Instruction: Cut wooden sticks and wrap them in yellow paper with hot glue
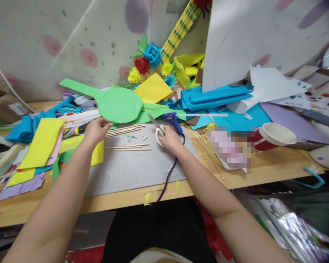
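My right hand (170, 140) grips a pair of scissors (158, 128) with white handles, its blades pointing up and to the left over the mat. Close by my left hand (96, 130), a guitar-like green cut-out (120, 104) lies flat at the back of the mat. The fingers of that hand are bent together at the cut-out's lower edge, beside the thin wooden sticks (126, 130); what they pinch, if anything, is hidden. More sticks (128, 148) lie lower on the mat. A blue glue gun (174, 122) with a white glue stick rests just beyond my right hand.
A grey cutting mat (120, 175) covers the table's middle. Yellow sheets (44, 142) are piled left; folded blue paper (216, 98) lies behind right. A red-and-white cup (271, 137) stands right. The glue gun's black cord (168, 177) crosses the front edge. Paper flowers (153, 54) are behind.
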`<state>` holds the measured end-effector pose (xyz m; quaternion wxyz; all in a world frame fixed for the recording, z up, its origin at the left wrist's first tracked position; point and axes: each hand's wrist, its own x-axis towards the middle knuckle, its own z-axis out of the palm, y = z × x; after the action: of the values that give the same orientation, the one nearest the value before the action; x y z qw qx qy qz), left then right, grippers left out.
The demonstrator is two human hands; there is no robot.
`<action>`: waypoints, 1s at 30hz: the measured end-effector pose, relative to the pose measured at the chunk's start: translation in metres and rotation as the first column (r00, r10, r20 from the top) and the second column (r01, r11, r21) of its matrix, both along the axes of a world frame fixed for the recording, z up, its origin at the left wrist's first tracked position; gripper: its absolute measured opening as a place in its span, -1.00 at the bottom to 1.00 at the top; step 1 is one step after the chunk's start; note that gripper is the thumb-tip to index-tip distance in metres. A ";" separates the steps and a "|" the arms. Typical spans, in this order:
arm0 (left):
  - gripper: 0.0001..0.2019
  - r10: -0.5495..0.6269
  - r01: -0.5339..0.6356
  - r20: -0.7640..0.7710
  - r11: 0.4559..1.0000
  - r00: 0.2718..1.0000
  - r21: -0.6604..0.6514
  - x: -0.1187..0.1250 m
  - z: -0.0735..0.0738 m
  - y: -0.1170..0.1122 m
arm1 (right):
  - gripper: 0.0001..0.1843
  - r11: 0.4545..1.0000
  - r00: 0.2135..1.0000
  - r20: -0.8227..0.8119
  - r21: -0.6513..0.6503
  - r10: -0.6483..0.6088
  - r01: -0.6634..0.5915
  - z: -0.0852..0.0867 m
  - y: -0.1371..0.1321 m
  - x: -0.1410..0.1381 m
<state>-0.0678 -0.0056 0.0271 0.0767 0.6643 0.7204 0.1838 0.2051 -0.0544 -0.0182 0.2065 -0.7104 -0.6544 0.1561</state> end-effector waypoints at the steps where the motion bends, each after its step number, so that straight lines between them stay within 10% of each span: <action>1: -0.72 0.036 -0.037 0.035 0.999 0.999 0.016 -0.001 -0.001 0.004 | -0.68 0.999 0.999 0.025 0.005 0.032 -0.032 0.001 -0.001 0.001; 17: -0.75 0.165 -0.168 0.110 0.985 0.980 0.023 0.000 -0.012 0.019 | -0.69 0.990 0.989 0.142 0.137 0.027 -0.046 0.002 -0.002 0.006; 21: -0.70 0.209 -0.234 0.248 0.969 0.946 0.076 -0.012 -0.022 0.036 | -0.80 0.928 0.970 0.098 0.283 0.224 -0.243 0.000 -0.007 -0.008; 25: -0.51 0.318 -0.351 0.376 0.936 0.870 0.020 -0.016 -0.024 0.060 | -0.72 0.759 0.788 0.139 0.212 0.600 -0.615 0.000 -0.018 -0.041; 30: -0.39 0.391 -0.426 0.451 0.904 0.803 -0.026 -0.012 -0.020 0.081 | -0.69 0.721 0.684 0.355 0.036 0.638 -0.692 0.007 -0.014 -0.075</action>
<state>-0.0798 0.0755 0.0067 0.1726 0.4360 0.8017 0.3706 0.1305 -0.0689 -0.0115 0.0861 -0.4189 -0.9026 0.0487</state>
